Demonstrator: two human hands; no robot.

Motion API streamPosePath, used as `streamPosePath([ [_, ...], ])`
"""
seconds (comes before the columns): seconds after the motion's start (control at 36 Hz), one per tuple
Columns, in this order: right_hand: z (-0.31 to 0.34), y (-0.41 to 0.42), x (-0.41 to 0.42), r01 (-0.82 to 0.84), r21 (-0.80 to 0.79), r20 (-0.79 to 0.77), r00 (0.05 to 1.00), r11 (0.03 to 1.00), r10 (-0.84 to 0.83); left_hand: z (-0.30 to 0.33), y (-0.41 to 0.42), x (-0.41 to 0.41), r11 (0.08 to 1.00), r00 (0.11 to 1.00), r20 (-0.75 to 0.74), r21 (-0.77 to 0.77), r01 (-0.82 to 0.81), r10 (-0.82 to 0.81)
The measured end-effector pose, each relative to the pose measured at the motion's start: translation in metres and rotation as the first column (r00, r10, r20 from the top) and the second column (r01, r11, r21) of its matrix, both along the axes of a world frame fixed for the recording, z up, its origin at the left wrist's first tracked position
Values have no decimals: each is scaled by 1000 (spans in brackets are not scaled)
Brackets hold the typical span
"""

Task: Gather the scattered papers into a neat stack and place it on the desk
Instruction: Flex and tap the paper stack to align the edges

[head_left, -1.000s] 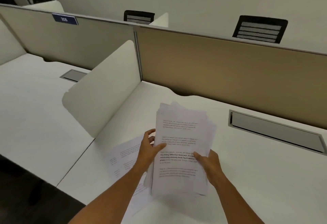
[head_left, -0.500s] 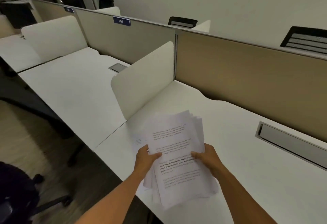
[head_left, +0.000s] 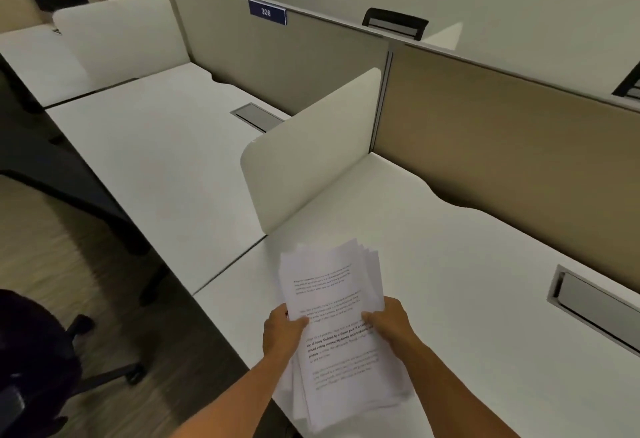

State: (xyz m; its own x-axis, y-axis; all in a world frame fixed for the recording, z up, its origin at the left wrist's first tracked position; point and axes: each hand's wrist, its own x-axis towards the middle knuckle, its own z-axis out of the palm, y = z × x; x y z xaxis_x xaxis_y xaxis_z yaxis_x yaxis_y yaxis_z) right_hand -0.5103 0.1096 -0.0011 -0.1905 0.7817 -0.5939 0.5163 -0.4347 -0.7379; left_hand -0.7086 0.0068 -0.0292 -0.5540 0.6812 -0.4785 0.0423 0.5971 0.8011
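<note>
- Both my hands grip the papers (head_left: 332, 320). Left hand (head_left: 282, 332) pinches the left edge, thumb on the top sheet; right hand (head_left: 389, 325) pinches the right edge the same way.
- The bundle hangs over the near edge of the white worktop (head_left: 467, 299), just off the surface as far as I can judge, its lower end past the edge toward me.
- Sheets are gathered but not square: corners fan out at the far end and several edges stagger along the lower left.
- Step in hand, as I read it: squaring the bundle before setting it down.
- To do it well: loosen the pinch a little, stand the sheets on one long edge on the worktop and tap, then turn and tap a short edge. Keep my palms as side walls so nothing slides out.
- Risk: too loose a grip over the edge and lower sheets could slip to the floor (head_left: 69, 247). Better to bring the bundle fully over the worktop first.
- No loose sheets show elsewhere on the worktop in this view.
- Writing: a blue tag (head_left: 267, 12) on the far partition (head_left: 294, 67) reads "306". The top sheet carries printed paragraphs, one in bold, too blurred to read.
</note>
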Motion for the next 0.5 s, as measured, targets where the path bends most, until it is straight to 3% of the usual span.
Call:
streamPosePath([
  [0.08, -7, 3, -16, 15, -19, 35, 999, 1000, -14, -9, 8, -3, 998, 998, -68, -55, -7, 4],
  [0.17, -17, 6, -27, 39, 0, 72, 997, 999, -39, -20, 18, -3, 998, 999, -45, -64, -12, 9],
  [0.28, -33, 8, -37, 67, -15, 138, 988, 998, -65, -33, 32, -7, 973, 987, -146, -228, 29, -64],
  [0.39, -46, 17, -42, -17, -13, 449, 893, 1000, 21, -33, 42, -11, 943, 976, -198, -333, 20, -91],
  [0.5, -55, 24, -45, 30, -52, 506, 862, 998, 1, -30, 52, -15, 925, 982, -176, -380, 2, -75],
])
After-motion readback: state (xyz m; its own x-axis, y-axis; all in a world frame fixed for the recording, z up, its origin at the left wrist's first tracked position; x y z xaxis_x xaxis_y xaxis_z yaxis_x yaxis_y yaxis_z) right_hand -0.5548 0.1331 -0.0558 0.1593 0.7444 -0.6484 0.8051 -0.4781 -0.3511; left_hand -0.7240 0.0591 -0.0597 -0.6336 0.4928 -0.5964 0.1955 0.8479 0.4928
